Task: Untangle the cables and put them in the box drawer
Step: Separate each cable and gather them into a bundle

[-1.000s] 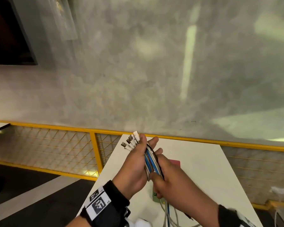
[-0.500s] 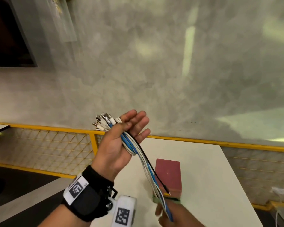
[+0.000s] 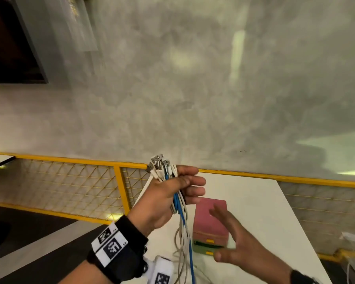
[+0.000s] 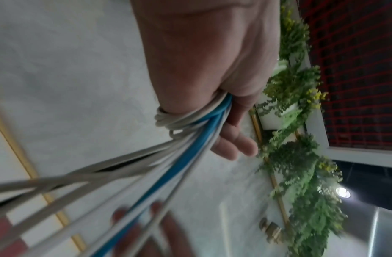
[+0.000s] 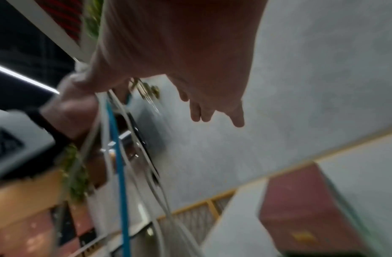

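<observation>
Left hand [image 3: 164, 199] grips cables [image 3: 180, 210] whose lower ends run out of frame; right hand [image 3: 234, 240], fingers spread, partly hides the box [image 3: 210, 224] on the white surface [image 3: 264, 212].

Only unreadable coded markers on the wristband [image 3: 113, 243].

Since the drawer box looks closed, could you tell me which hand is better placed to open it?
Probably the right hand: it hovers open beside the drawer box, while the left hand grips the cable bundle.
</observation>
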The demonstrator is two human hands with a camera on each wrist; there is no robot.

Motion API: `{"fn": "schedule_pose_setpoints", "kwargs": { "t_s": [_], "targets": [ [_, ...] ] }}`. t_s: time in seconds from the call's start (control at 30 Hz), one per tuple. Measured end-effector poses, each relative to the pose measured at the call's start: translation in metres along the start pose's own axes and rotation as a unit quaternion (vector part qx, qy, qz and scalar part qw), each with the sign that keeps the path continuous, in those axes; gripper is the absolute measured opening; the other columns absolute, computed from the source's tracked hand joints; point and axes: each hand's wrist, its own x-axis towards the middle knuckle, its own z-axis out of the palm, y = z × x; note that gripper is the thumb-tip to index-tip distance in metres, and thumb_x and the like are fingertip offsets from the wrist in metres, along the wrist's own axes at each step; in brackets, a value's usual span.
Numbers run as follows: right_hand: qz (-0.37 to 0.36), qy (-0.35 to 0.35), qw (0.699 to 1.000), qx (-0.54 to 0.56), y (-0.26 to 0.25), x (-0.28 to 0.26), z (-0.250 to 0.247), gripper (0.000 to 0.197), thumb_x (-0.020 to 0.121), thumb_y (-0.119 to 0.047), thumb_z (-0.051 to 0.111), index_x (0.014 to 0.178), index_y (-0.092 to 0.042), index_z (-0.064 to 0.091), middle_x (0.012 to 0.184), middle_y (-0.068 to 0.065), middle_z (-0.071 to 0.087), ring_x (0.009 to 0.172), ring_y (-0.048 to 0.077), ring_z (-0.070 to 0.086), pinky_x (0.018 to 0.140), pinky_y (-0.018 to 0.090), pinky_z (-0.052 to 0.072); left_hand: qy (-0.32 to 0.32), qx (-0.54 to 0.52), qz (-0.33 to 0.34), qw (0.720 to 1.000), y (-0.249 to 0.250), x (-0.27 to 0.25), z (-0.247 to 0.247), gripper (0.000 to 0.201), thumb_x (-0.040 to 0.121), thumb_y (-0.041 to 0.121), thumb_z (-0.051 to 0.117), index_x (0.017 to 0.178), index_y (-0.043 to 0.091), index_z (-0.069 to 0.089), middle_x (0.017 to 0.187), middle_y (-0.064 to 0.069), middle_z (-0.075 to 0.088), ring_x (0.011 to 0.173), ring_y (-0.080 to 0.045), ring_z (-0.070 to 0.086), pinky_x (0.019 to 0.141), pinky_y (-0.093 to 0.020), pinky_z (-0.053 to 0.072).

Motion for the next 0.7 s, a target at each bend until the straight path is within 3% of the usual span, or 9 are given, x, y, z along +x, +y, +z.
{"fn": "schedule_pose_setpoints", "kwargs": {
  "t_s": [0.1, 0.17, 0.27, 0.37, 0.47, 0.53, 0.6, 0.63, 0.7],
  "targets": [
    [-0.035, -0.076, 0.996, 0.022, -0.073, 0.018, 0.006, 0.092, 0.059, -0.041, 0.090, 0.137, -0.033, 0.042, 0.134, -0.017, 0.059, 0.127, -0.002, 0.052, 0.105, 0.030, 0.045, -0.015, -0.024, -0.028, 0.999, -0.015, -0.004, 0.013, 0.028, 0.098, -0.008, 0.039, 0.097, 0.000, 0.066, 0.083, -0.019, 0.075, 0.068, -0.027, 0.073, 0.064, -0.036, 0.062],
    [-0.018, -0.061, 0.997, 0.041, -0.079, 0.028, 0.023, 0.061, 0.065, -0.026, 0.086, 0.119, -0.022, 0.057, 0.102, -0.004, 0.074, 0.099, 0.010, 0.070, 0.092, 0.042, 0.056, -0.017, -0.035, -0.039, 0.998, -0.020, -0.007, 0.018, 0.030, 0.097, -0.008, 0.039, 0.096, 0.001, 0.067, 0.085, -0.019, 0.075, 0.069, -0.027, 0.074, 0.065, -0.035, 0.062],
    [0.016, -0.021, 0.998, 0.060, -0.068, 0.031, 0.039, 0.029, 0.074, -0.017, 0.072, 0.100, -0.010, 0.061, 0.075, 0.006, 0.070, 0.069, 0.021, 0.071, 0.075, 0.041, 0.059, -0.020, -0.059, -0.044, 0.997, -0.017, -0.011, 0.017, 0.029, 0.094, -0.005, 0.043, 0.092, 0.003, 0.070, 0.083, -0.018, 0.075, 0.063, -0.023, 0.073, 0.055, -0.031, 0.060],
    [0.047, -0.093, 0.994, 0.023, -0.064, 0.023, 0.040, 0.005, 0.081, -0.021, 0.068, 0.084, -0.021, 0.064, 0.067, 0.002, 0.062, 0.060, 0.016, 0.064, 0.065, 0.031, 0.055, -0.050, -0.101, -0.055, 0.992, -0.012, -0.017, 0.012, 0.022, 0.083, 0.006, 0.054, 0.084, 0.005, 0.075, 0.068, -0.011, 0.071, 0.042, -0.013, 0.060, 0.041, -0.021, 0.046],
    [0.076, -0.111, 0.990, -0.052, -0.058, 0.022, 0.033, 0.007, 0.081, -0.031, 0.069, 0.086, -0.027, 0.067, 0.075, 0.000, 0.064, 0.062, 0.018, 0.061, 0.066, 0.034, 0.056, -0.138, -0.143, -0.097, 0.975, -0.014, -0.024, 0.006, 0.017, 0.081, 0.015, 0.068, 0.088, 0.000, 0.072, 0.058, -0.006, 0.064, 0.033, -0.007, 0.050, 0.038, -0.018, 0.041],
    [0.070, -0.131, 0.982, -0.116, -0.055, 0.028, 0.021, 0.024, 0.079, -0.037, 0.073, 0.100, -0.027, 0.069, 0.096, -0.001, 0.073, 0.080, 0.025, 0.071, 0.082, 0.042, 0.060, -0.204, -0.151, -0.146, 0.956, -0.019, -0.033, 0.000, 0.025, 0.086, 0.020, 0.069, 0.094, -0.003, 0.069, 0.058, -0.007, 0.066, 0.034, -0.006, 0.053, 0.040, -0.017, 0.043],
    [0.057, -0.167, 0.969, -0.173, -0.053, 0.034, 0.012, 0.017, 0.081, -0.033, 0.074, 0.098, -0.030, 0.072, 0.101, 0.002, 0.075, 0.092, 0.027, 0.072, 0.087, 0.047, 0.058, -0.269, -0.121, -0.191, 0.936, -0.025, -0.040, -0.005, 0.030, 0.092, 0.026, 0.064, 0.097, -0.003, 0.068, 0.061, -0.007, 0.069, 0.037, -0.004, 0.055, 0.042, -0.016, 0.042],
    [0.051, -0.171, 0.963, -0.203, -0.058, 0.034, 0.007, 0.009, 0.084, -0.028, 0.071, 0.087, -0.036, 0.073, 0.092, -0.002, 0.075, 0.088, 0.019, 0.072, 0.085, 0.042, 0.059, -0.295, -0.086, -0.215, 0.927, -0.027, -0.041, -0.007, 0.033, 0.092, 0.029, 0.063, 0.097, -0.003, 0.069, 0.063, -0.007, 0.070, 0.037, -0.003, 0.055, 0.042, -0.015, 0.042],
    [0.030, -0.172, 0.945, -0.278, -0.063, 0.040, -0.001, 0.027, 0.086, -0.014, 0.065, 0.068, -0.034, 0.069, 0.071, -0.008, 0.068, 0.064, -0.001, 0.060, 0.068, 0.024, 0.052, -0.323, -0.008, -0.276, 0.905, -0.031, -0.042, -0.014, 0.037, 0.089, 0.035, 0.066, 0.096, -0.001, 0.069, 0.068, -0.008, 0.073, 0.036, -0.003, 0.053, 0.041, -0.015, 0.041]
  ]
}}
